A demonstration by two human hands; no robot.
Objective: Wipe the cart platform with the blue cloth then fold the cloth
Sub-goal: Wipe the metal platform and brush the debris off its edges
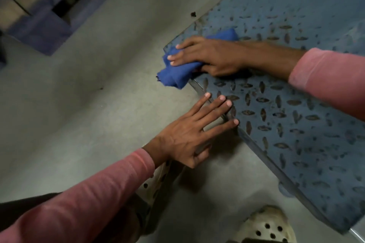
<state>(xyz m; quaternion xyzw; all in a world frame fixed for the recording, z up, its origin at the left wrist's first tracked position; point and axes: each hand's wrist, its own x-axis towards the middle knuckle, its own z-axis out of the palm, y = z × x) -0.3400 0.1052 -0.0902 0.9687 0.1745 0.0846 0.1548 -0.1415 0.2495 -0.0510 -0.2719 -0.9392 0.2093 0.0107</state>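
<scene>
Head view.

1. Cloth (178,74): blue, bunched into a loose wad. It lay at the left corner of the platform (286,92), with one lobe hanging past the edge over the floor (79,108) and another showing behind the wrist. Judged light, soft and limp, with no shape of its own. It should slide easily over the metal but may snag on the raised studs. For wiping, a flat palm on top looked the best hold. For folding, it would need shaking out and taking by two corners, though no corner could be picked out in the wad.

2. Platform: blue-grey tread plate, worn and dirty between the studs, with a thin metal rim. Judged rigid and rough, and unlikely to shift under hand pressure.

3. Right hand (209,56): on top of the cloth, pressing it down. Its fingers (177,58) lay close together, nearly straight across the wad. The thumb was tucked in at the near side, so the cloth looked clasped as well as pressed.

4. Left hand (187,138): palm down, holding nothing. Its fingers (227,103) were spread wide, with the tips at the platform rim just below the cloth, seemingly bracing.

5. Other: pink sleeves (327,77) on both arms, a pale perforated clog (264,227) at the lower edge, and a blurred blue pallet (41,25) at upper left.
</scene>
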